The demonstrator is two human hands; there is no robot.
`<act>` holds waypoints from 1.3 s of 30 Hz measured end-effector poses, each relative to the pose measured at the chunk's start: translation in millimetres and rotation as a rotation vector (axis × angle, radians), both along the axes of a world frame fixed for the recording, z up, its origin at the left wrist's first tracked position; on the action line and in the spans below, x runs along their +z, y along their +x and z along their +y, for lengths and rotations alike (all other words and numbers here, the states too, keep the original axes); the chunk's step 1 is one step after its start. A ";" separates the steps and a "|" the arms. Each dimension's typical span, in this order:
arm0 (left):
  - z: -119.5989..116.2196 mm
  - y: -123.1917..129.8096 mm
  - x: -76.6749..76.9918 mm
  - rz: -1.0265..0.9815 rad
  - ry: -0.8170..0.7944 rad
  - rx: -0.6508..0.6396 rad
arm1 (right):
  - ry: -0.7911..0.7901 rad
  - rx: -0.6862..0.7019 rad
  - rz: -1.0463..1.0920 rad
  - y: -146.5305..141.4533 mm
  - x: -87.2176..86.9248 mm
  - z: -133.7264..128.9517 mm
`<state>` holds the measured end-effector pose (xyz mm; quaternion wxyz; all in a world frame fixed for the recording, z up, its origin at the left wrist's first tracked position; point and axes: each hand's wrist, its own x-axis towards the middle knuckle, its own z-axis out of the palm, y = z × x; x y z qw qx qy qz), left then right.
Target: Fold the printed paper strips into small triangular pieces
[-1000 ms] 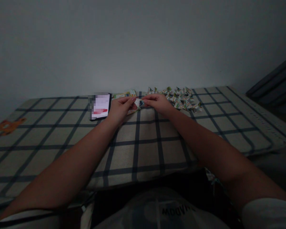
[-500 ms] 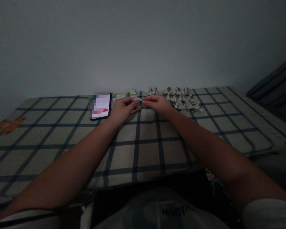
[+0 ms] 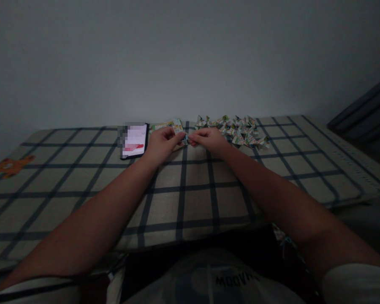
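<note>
Your left hand (image 3: 162, 143) and right hand (image 3: 209, 138) meet fingertip to fingertip over the far middle of the bed, both pinching one small folded paper piece (image 3: 185, 137) between them; the piece is printed, creased and mostly hidden by your fingers. Just behind your left hand lies a thin stack of flat printed paper strips (image 3: 168, 125), glossy-looking with green and yellow. To the right of your right hand sits a loose heap of small folded triangles (image 3: 237, 128), angular and crumpled at the edges, in the same print. A black phone (image 3: 133, 140) with a lit screen lies flat beside your left hand. Everything rests on a soft beige checked cover (image 3: 193, 198) crossed by dark lines, slightly rumpled. A plain pale wall (image 3: 190, 59) rises right behind it; the room is dim
</note>
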<state>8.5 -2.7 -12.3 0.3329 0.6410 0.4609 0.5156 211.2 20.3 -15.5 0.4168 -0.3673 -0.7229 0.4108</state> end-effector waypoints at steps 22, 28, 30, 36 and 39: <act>1.3 10.3 -4.9 -0.376 -0.221 -0.120 | 0.456 -0.050 -0.214 -3.1 -7.8 2.1; 4.4 3.8 -11.0 -0.054 -0.007 -0.130 | 0.356 -0.020 -0.115 -3.0 -6.4 -0.3; 3.8 3.2 -9.5 -0.007 0.043 -0.155 | 0.288 0.002 -0.068 -3.1 -7.3 0.2; 4.0 1.4 -8.1 0.212 0.200 -0.133 | 0.152 0.040 0.106 -6.1 -15.4 7.0; 6.4 -0.8 -10.4 0.271 0.245 -0.134 | 0.104 0.036 0.144 -7.3 -18.3 10.2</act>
